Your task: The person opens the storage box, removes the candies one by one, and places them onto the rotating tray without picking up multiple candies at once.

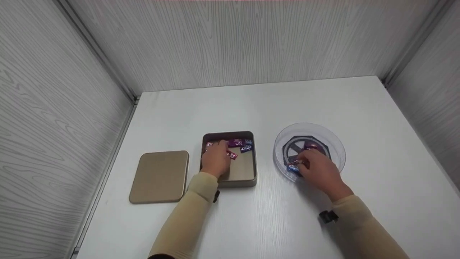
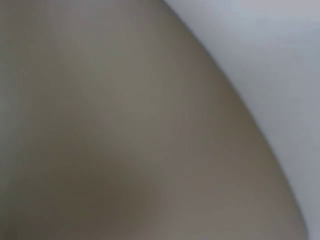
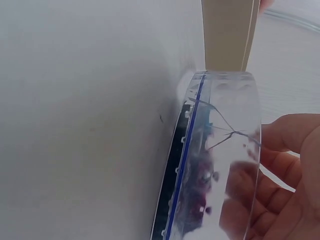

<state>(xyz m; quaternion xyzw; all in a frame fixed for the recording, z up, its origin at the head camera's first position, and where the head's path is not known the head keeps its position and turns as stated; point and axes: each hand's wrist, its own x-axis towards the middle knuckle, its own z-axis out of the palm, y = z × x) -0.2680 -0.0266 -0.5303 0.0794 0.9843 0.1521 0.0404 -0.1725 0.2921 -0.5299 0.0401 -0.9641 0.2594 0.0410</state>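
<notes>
In the head view, my left hand [image 1: 216, 159] reaches down into a square gold tin [image 1: 256, 172]. Its fingertips are among small wrapped candies, with a red-wrapped candy [image 1: 232, 155] right beside them. Purple candies [image 1: 235, 142] and a blue candy [image 1: 245, 148] lie along the tin's far side. Over a round clear plastic dish [image 1: 339, 145], my right hand [image 1: 320, 172] bends its fingers down past the near rim. A blue candy [image 1: 293, 168] sits by those fingertips, and a purple-red candy [image 1: 311, 144] lies behind them. Whether either hand pinches a candy, I cannot tell.
A gold square lid [image 1: 160, 177] lies flat on the white table [image 1: 230, 108], left of the tin. Wood-grain panels [image 1: 230, 46] stand at the back and both sides. In the right wrist view, the dish's clear wall [image 3: 235, 110] stands close to the hand. Blurred sleeve [image 2: 125, 125] fills most of the left wrist view.
</notes>
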